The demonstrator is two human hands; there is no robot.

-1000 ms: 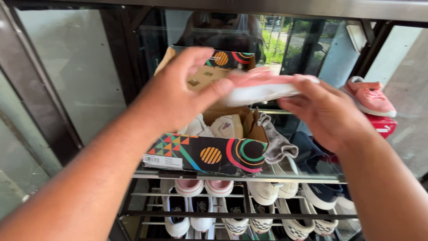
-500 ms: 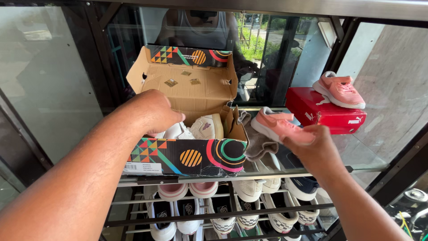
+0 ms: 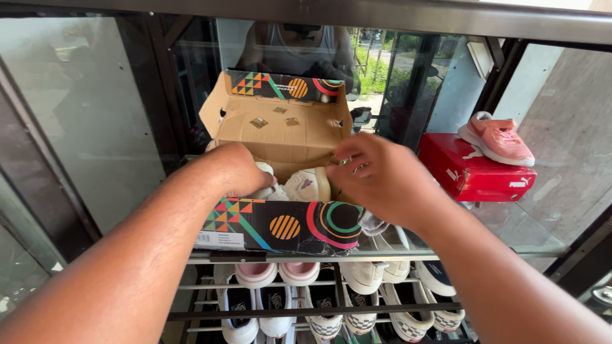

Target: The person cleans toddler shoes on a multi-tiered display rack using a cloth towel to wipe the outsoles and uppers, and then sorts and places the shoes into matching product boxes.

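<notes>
On the glass shelf, an open shoe box with bright shapes on its dark front is seen, and its brown lid is tipped up behind it. Both hands are reached into the box. The left hand is laid over the left part of the box, with its fingers curled down inside, out of sight, so whether anything is gripped cannot be told. The right hand is held over the right end of the box, with its fingers bent together at the box's edge; what is pinched there, if anything, cannot be told. Between the two hands, white shoes are seen lying inside the box, just beside both hands. A bit of grey cloth is seen just under the right hand, by the right end of the box. To the right, well apart from the hands, a red box is set on the same shelf, and a pink shoe is placed on top of it. Under the shelf, rows of more shoes are kept on dark bars, some white and some with little squares on them.
</notes>
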